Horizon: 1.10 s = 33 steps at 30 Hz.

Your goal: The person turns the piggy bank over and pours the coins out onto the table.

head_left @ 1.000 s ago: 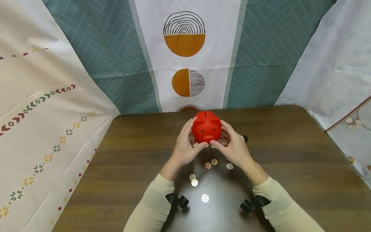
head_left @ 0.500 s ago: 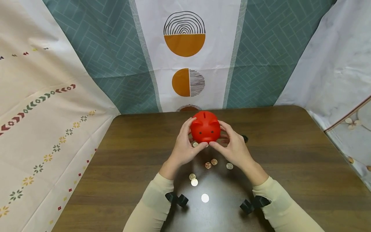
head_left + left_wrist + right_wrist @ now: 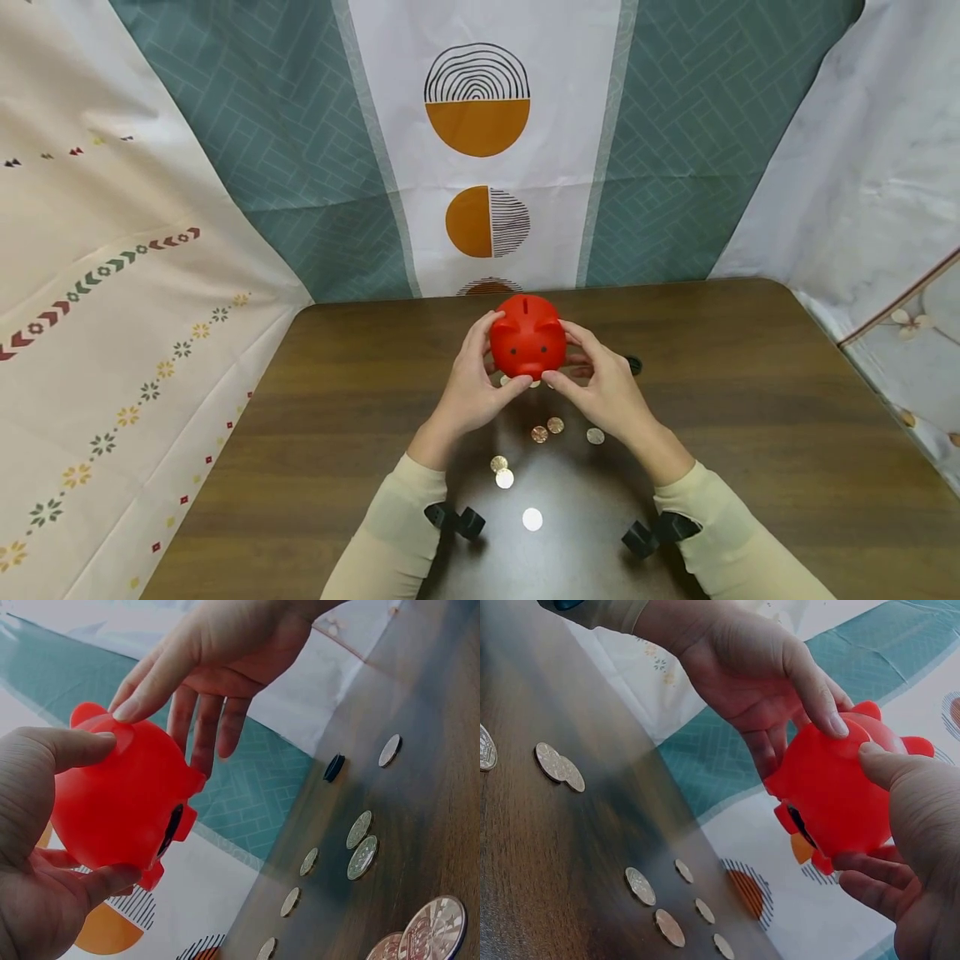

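Note:
Both my hands hold a red piggy bank [image 3: 528,337] raised above the table, its snout toward me and its coin slot on top. My left hand [image 3: 472,375] grips its left side, and my right hand [image 3: 600,379] grips the right side. In the left wrist view, both thumbs press near the snout of the piggy bank [image 3: 124,791]. A dark opening shows in its underside. Below lie several coins, among them a coppery coin [image 3: 539,434], a silvery coin [image 3: 596,436] and a bright coin [image 3: 532,519]. A black round plug [image 3: 334,768] lies on the table.
The brown wooden table [image 3: 337,417] meets a hanging patterned cloth [image 3: 300,167] at its back edge. More cloth hangs at the left and right sides. Two overlapping coins [image 3: 502,472] lie in front of my left hand.
The piggy bank has shifted slightly left between my hands, which keep hold of it. The head view has tilted a little, so the background sits lower. The coins stay in place on the table.

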Available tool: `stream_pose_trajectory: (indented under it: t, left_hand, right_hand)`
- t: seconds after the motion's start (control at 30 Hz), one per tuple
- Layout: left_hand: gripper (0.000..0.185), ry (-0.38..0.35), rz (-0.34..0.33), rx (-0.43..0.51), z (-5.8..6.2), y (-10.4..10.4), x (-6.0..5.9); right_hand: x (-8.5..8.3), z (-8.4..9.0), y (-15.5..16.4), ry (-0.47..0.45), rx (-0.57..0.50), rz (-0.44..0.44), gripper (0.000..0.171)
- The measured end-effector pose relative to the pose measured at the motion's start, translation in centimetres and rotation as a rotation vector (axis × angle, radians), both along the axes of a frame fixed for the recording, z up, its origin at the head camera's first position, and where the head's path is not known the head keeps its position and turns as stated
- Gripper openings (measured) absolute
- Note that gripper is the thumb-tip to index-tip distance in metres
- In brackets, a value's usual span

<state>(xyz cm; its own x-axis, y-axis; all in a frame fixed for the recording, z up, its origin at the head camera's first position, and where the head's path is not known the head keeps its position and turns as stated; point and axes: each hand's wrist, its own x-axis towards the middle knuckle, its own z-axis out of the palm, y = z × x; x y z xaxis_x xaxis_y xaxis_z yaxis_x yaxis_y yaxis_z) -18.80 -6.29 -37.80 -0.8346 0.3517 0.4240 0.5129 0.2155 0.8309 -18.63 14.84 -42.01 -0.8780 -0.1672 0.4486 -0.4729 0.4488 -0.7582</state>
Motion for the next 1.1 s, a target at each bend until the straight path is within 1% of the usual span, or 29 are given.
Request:
stream_pose_trajectory:
  t: [0.17,0.4,0.47,0.6,0.73,0.87,1.03,1.1]
  left_hand:
    - [0.082,0.010,-0.011,0.005,-0.7,0.3,-0.3]
    - [0.089,0.003,0.008,-0.033,-3.4,0.1,-1.9]
    - [0.089,0.013,0.013,-0.041,-3.6,0.0,-2.1]
    - [0.089,0.024,0.024,-0.044,-3.6,-0.5,-2.2]
    - [0.088,0.006,0.017,-0.063,-3.7,-1.0,-1.9]
    - [0.086,-0.018,0.001,-0.108,-3.7,-1.3,-1.3]
    - [0.083,-0.014,-0.007,-0.151,-2.4,-2.6,0.6]
    - [0.082,-0.013,-0.009,-0.163,-2.0,-3.3,1.2]
  right_hand:
    - [0.2,-0.2,0.2,-0.002,-0.005,-0.012,0.072]
    - [0.4,-0.5,0.2,-0.001,-0.018,-0.015,0.072]
    - [0.4,-0.5,0.1,0.000,-0.025,-0.019,0.072]
    - [0.2,-0.5,-0.2,-0.001,-0.034,0.000,0.072]
    - [0.4,-0.8,-0.6,0.002,-0.047,0.026,0.071]
    - [0.7,-1.3,-0.9,-0.012,-0.063,0.044,0.072]
    - [1.2,-1.9,-2.0,-0.073,-0.080,0.092,0.070]
    - [1.3,-1.9,-2.6,-0.085,-0.090,0.114,0.067]
